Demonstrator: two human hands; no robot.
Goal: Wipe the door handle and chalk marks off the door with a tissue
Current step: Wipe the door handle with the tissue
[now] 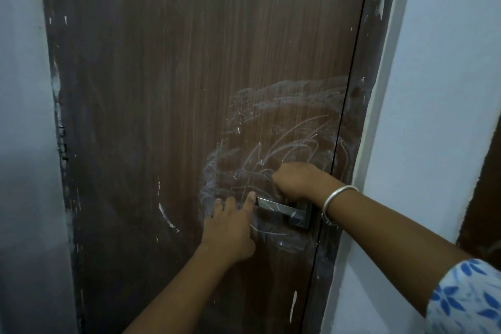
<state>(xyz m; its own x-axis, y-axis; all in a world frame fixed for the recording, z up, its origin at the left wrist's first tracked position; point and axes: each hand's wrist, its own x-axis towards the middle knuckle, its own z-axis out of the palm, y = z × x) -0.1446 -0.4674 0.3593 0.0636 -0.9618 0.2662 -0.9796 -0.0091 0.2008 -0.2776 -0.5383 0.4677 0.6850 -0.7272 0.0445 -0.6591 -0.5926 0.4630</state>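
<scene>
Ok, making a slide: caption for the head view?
Left hand flat on the chalk-scribbled door beside its metal handle; right hand curled just above.

Pale blue-grey wall [21, 116] at 9 o'clock, plain paint, shading darker toward 7 o'clock. It meets a brown frame strip [61, 76] along a ragged edge where the paint is chipped and smeared. At 3 o'clock there's a second pale wall [447, 62], brighter. A lighter corner trim [381, 106] slants from 1 to 5 o'clock. The brown jamb [375, 43] beside it has whitish paint smears near 1 o'clock. Dark brown patch [482, 192] at the 4 o'clock edge, cannot tell what. Light dim, cool, even.
</scene>
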